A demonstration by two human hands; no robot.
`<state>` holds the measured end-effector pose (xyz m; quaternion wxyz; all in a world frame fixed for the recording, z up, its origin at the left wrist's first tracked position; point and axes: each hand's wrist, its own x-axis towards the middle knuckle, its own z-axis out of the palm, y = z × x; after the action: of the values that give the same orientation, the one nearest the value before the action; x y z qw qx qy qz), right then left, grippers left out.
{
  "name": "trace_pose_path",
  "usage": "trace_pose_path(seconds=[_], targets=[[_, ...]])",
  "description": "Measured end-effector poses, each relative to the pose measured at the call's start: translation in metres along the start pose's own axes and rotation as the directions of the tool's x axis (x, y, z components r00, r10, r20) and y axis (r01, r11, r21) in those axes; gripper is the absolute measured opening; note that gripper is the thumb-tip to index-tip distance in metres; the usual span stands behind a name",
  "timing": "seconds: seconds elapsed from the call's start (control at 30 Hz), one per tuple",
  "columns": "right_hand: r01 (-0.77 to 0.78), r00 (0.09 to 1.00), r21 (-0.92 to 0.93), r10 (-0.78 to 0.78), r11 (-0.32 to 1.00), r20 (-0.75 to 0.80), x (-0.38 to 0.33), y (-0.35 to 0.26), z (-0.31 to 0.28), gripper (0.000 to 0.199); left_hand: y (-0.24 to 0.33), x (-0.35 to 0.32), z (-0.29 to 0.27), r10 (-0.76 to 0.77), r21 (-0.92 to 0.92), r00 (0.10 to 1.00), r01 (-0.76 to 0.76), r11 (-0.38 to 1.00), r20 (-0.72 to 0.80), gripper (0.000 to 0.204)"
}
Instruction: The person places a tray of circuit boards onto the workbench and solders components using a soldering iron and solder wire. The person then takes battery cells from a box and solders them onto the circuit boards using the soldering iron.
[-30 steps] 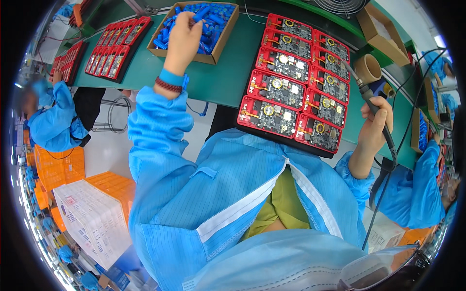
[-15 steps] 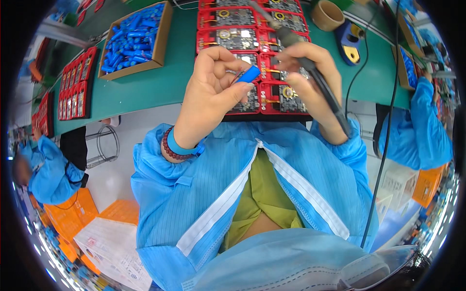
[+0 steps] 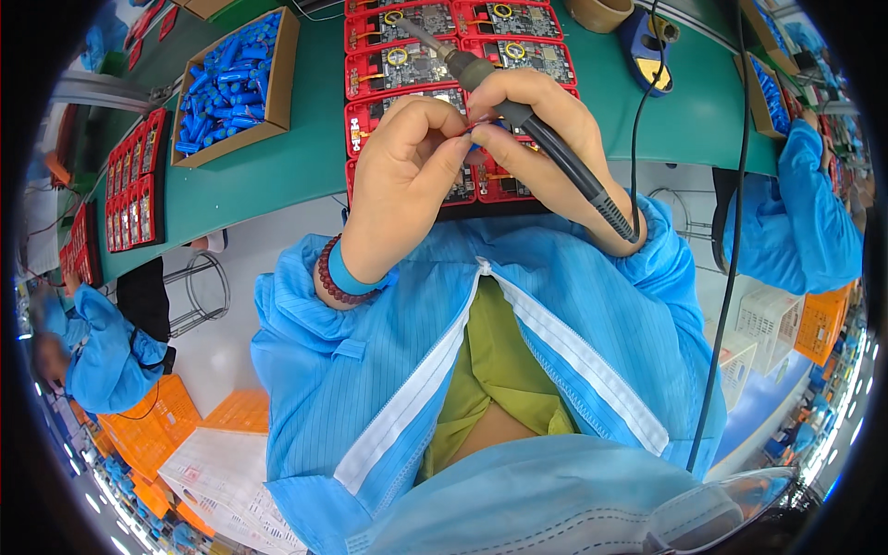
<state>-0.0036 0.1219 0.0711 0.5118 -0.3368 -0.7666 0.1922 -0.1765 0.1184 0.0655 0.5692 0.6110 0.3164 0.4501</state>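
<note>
My left hand (image 3: 398, 180) is closed on a small blue battery cell (image 3: 502, 124), which the fingers now hide except for a little blue. The fingertips of my right hand (image 3: 572, 116) meet those of the left at the cell, pinching near its thin wires; the exact grip is hidden. Across my right hand lies a soldering iron (image 3: 555, 143) with a black handle, its metal tip pointing up and to the left, away from the cell. Beneath both hands are rows of red cases (image 3: 351, 83) with circuit boards inside.
A cardboard box (image 3: 277, 102) full of blue cells stands at left on the green table (image 3: 319, 120). Further left are more red cases (image 3: 139, 166). A blue soldering stand (image 3: 643, 55) and a round brown pot (image 3: 599, 13) sit at far right. Black cables hang on the right.
My right hand has moved left with the soldering iron and its fingertips now meet my left hand at the battery cell. The cell has become mostly hidden. The whole view has shifted slightly.
</note>
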Motion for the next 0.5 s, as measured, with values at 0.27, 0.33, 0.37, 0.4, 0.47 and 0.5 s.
trace_pose_path(seconds=[0.27, 0.33, 0.37, 0.4, 0.47, 0.5], targets=[[-0.009, 1.000, 0.045, 0.010, 0.999, -0.017, -0.0025, 0.0001, 0.0034, 0.027, -0.0051, 0.0001, 0.0006, -0.013, -0.030, 1.000, 0.012, 0.999, -0.024, 0.004], [-0.016, 0.999, 0.029, 0.017, 0.999, -0.037, -0.0034, -0.0011, 0.0050, 0.028, -0.0054, -0.0009, 0.0011, -0.015, -0.065, 0.998, 0.011, 0.998, -0.061, 0.004], [-0.007, 0.999, 0.032, 0.008, 0.999, -0.038, -0.0036, -0.0016, 0.0052, 0.028, -0.0053, -0.0011, 0.0007, -0.020, -0.100, 0.999, 0.015, 0.995, -0.050, 0.004], [-0.012, 0.999, 0.031, 0.013, 0.999, -0.033, -0.0036, -0.0020, 0.0051, 0.029, -0.0049, -0.0013, 0.0000, -0.028, -0.139, 0.999, 0.022, 0.990, -0.038, 0.003], [-0.017, 0.999, 0.030, 0.018, 0.999, -0.028, -0.0026, -0.0020, 0.0042, 0.030, -0.0035, -0.0014, -0.0020, -0.028, -0.075, 0.998, 0.023, 0.997, -0.053, 0.003], [-0.016, 0.999, 0.028, 0.017, 0.999, -0.048, -0.0016, -0.0016, 0.0032, 0.031, -0.0025, -0.0014, -0.0031, -0.035, -0.009, 0.997, 0.034, 0.999, -0.065, 0.003]])
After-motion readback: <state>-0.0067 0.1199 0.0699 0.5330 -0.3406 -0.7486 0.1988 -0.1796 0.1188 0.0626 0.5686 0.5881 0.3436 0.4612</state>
